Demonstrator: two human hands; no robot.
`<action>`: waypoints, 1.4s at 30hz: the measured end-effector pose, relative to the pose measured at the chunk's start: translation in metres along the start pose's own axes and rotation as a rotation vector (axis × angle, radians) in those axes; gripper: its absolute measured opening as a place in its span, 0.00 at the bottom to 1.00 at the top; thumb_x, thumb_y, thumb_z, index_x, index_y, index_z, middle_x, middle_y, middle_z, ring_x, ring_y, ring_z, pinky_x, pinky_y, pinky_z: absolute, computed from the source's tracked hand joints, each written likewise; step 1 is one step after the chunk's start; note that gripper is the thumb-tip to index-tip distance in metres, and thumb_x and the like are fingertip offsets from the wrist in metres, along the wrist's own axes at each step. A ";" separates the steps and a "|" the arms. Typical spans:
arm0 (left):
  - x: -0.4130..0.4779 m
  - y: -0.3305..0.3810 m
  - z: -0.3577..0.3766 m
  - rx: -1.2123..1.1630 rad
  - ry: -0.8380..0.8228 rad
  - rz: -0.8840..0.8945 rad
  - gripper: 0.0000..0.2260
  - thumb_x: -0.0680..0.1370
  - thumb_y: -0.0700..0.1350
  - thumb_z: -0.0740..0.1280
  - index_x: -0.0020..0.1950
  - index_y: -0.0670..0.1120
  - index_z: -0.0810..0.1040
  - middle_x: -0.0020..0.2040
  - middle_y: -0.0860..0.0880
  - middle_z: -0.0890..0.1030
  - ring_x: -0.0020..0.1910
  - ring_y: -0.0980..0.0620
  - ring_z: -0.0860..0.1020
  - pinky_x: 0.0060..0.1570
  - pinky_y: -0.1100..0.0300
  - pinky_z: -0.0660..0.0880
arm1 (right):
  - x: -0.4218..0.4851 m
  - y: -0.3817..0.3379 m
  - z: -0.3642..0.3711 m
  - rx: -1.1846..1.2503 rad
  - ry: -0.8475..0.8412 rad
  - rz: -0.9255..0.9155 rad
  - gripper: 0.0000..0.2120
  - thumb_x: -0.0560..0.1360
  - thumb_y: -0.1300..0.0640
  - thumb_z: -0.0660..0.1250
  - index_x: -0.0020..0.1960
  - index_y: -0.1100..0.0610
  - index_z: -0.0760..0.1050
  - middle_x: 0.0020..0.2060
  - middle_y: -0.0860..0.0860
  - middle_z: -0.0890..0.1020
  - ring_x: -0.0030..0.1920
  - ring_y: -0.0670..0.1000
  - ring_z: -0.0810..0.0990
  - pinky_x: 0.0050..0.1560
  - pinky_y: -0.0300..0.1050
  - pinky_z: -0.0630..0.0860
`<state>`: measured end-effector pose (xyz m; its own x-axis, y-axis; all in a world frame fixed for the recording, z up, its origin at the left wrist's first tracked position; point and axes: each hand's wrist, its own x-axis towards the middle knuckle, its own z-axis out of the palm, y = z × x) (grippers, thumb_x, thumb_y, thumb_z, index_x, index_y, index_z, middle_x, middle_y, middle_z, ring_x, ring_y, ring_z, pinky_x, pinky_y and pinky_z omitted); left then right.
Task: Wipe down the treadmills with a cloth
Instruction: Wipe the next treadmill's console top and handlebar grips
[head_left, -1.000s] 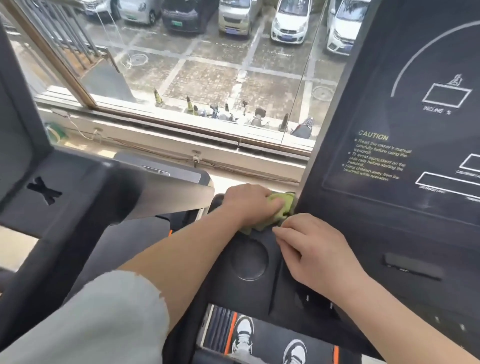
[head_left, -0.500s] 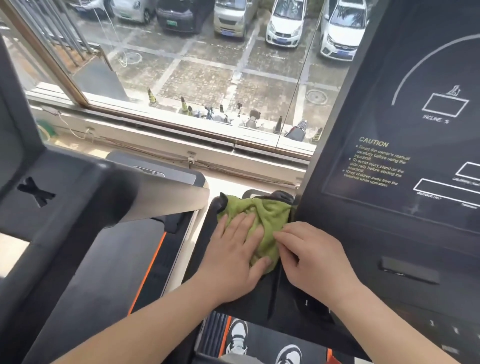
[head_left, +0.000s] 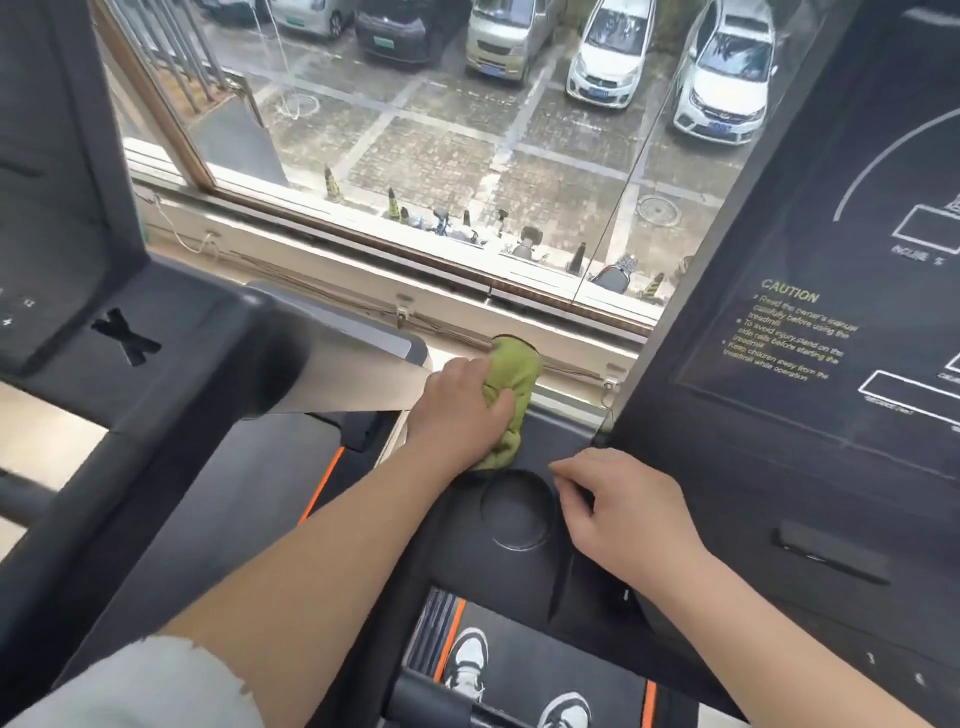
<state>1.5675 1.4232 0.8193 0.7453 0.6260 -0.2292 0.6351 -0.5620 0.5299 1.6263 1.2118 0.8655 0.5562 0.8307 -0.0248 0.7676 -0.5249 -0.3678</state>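
Beyond the cup holder (head_left: 515, 514), gripping the cloth (head_left: 514, 376) with the left hand (head_left: 457, 418); resting the empty, half-curled right hand (head_left: 623, 514) beside it; ideally pressing flat, overlapping strokes.

Daylight is streaming in through the big brown-framed glass window (head_left: 171, 124), and down below there's a grey paved car park (head_left: 441, 140) marked with pale bay lines, with a dark car (head_left: 400, 26), a beige van (head_left: 506, 36) and two white cars (head_left: 727, 88) lined up along the far side. Right under the glass stand yellow-and-black striped cones (head_left: 332, 184) and a cluster of parked scooters (head_left: 530, 241), with a round manhole cover (head_left: 658, 210) just beyond them. Inside, thin cables (head_left: 311, 267) trail along the pale window ledge (head_left: 447, 312), and a patch of light beige floor (head_left: 31, 415) shows at the far left.
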 end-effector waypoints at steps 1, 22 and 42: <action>-0.018 -0.011 0.002 -0.090 0.018 -0.033 0.22 0.81 0.60 0.62 0.74 0.55 0.69 0.68 0.48 0.73 0.66 0.43 0.72 0.59 0.49 0.71 | 0.000 -0.004 0.003 -0.008 -0.006 -0.022 0.13 0.79 0.48 0.60 0.50 0.46 0.84 0.42 0.41 0.83 0.48 0.48 0.81 0.40 0.49 0.80; -0.058 -0.048 0.003 -0.326 -0.046 -0.274 0.24 0.83 0.65 0.56 0.71 0.52 0.67 0.66 0.46 0.77 0.62 0.42 0.76 0.59 0.49 0.73 | 0.005 -0.071 0.027 -0.221 -0.476 0.006 0.27 0.63 0.30 0.74 0.48 0.50 0.76 0.46 0.45 0.76 0.49 0.51 0.75 0.42 0.47 0.74; -0.130 -0.027 0.035 0.437 -0.034 0.243 0.28 0.83 0.58 0.51 0.81 0.49 0.64 0.83 0.43 0.60 0.83 0.41 0.55 0.77 0.35 0.59 | -0.003 0.007 -0.022 -0.241 -0.432 0.101 0.15 0.81 0.42 0.65 0.66 0.41 0.75 0.48 0.41 0.71 0.55 0.48 0.72 0.47 0.48 0.76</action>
<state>1.4606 1.3385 0.8062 0.8838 0.4351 -0.1721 0.4626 -0.8678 0.1814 1.6368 1.2017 0.8833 0.4881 0.7477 -0.4501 0.7966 -0.5924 -0.1202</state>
